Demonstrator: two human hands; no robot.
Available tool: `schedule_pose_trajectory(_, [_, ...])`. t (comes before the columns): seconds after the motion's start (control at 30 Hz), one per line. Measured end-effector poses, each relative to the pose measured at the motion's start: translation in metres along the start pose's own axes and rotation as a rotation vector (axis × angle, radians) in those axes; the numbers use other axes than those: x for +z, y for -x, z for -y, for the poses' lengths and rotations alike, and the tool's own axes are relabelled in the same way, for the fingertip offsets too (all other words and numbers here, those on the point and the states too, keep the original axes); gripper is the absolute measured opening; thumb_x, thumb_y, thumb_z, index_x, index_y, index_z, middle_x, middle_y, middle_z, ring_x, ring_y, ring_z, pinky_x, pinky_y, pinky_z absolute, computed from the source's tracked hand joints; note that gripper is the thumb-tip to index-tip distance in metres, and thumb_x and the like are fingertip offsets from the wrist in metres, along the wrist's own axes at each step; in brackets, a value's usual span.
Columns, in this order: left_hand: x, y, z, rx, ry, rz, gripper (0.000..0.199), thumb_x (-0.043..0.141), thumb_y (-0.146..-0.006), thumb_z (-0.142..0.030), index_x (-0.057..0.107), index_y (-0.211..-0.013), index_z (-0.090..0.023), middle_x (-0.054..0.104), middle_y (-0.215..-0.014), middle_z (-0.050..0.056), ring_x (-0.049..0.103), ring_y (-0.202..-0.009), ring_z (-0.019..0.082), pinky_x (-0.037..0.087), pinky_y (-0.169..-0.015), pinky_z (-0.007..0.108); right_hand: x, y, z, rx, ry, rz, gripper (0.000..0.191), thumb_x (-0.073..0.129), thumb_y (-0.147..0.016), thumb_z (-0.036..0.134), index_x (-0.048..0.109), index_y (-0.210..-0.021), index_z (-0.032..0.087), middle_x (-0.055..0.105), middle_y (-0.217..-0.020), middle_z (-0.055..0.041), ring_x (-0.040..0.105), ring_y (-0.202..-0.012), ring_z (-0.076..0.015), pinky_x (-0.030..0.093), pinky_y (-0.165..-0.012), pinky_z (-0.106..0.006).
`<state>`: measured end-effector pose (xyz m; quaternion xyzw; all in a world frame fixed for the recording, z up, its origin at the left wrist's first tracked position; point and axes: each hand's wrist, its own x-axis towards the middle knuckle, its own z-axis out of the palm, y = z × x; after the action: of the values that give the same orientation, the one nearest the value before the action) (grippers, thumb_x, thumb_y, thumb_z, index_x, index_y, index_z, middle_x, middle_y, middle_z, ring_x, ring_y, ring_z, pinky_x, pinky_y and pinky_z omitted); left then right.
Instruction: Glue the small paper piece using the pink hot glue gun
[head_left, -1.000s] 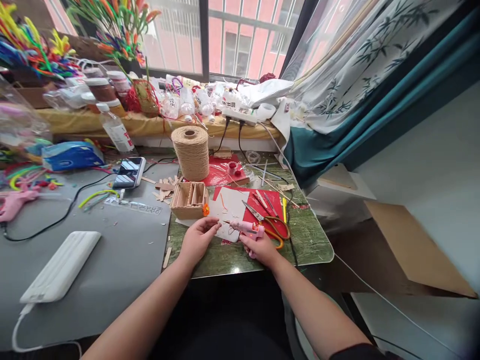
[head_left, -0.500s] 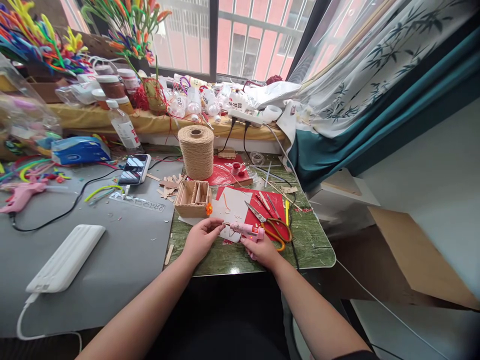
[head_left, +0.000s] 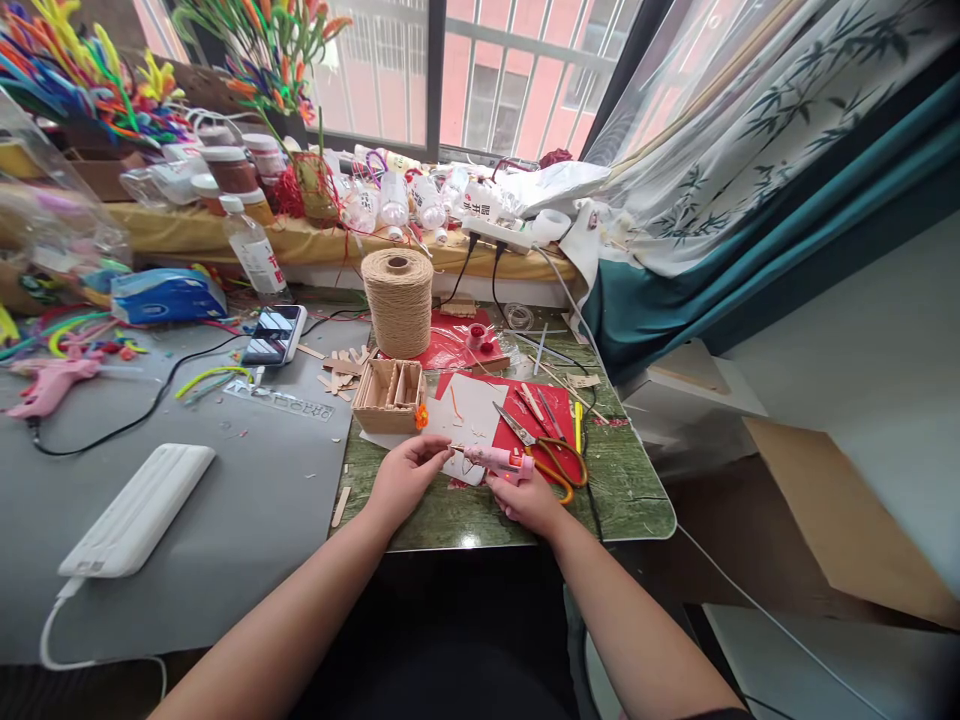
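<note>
My right hand (head_left: pixel 527 499) is closed around the handle of a pink glue gun (head_left: pixel 499 460), whose nozzle points left. At the nozzle's tip, the fingers of my left hand (head_left: pixel 411 480) are pinched together; whatever they hold is too small to make out. Just beyond my left hand stands a small divided box (head_left: pixel 388 397) of wooden craft sticks, with an orange flower (head_left: pixel 421 416) at its right front corner. White paper (head_left: pixel 472 400) with scraps on it lies under and behind the glue gun. Scissors (head_left: pixel 551 452) with orange handles rest on red paper to the right.
A big twine spool (head_left: pixel 399 305) stands behind the box, with loose craft sticks (head_left: pixel 346 368) beside it. On the grey mat are a white power bank (head_left: pixel 139 510), a phone (head_left: pixel 275 335) and another pink glue gun (head_left: pixel 56 385). A yellow pen-like tool (head_left: pixel 578 425) lies near the scissors.
The whole view has shifted slightly to the right. Both hands and the glue gun keep nearly the same pose, with the nozzle still at the left fingertips.
</note>
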<state>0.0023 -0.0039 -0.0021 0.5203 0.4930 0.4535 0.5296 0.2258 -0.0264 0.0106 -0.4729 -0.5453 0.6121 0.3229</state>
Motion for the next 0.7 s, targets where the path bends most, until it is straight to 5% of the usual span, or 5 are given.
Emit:
schedule_pose_trajectory(0.37, [0.000, 0.001, -0.005, 0.017, -0.028, -0.086, 0.035, 0.071, -0.083, -0.047, 0.072, -0.106, -0.020, 0.075, -0.102, 0.007, 0.069, -0.094, 0.023, 0.054, -0.086, 0.036, 0.001, 0.004, 0.005, -0.034, -0.047, 0.036, 0.057, 0.065, -0.088, 0.041, 0.056, -0.139, 0.018, 0.052, -0.061, 0.0033, 0.038, -0.045, -0.0067, 0.031, -0.039, -0.019])
schedule_pose_trajectory(0.7, [0.000, 0.001, -0.008, -0.007, -0.019, -0.153, 0.038, 0.072, -0.082, -0.048, 0.070, -0.108, -0.020, 0.074, -0.106, 0.008, 0.069, -0.096, 0.023, 0.054, -0.088, 0.036, -0.002, 0.001, -0.018, -0.082, -0.194, -0.089, 0.047, 0.070, -0.086, 0.042, 0.063, -0.127, 0.020, 0.048, -0.053, 0.0053, 0.037, -0.040, -0.0082, 0.030, -0.036, -0.020])
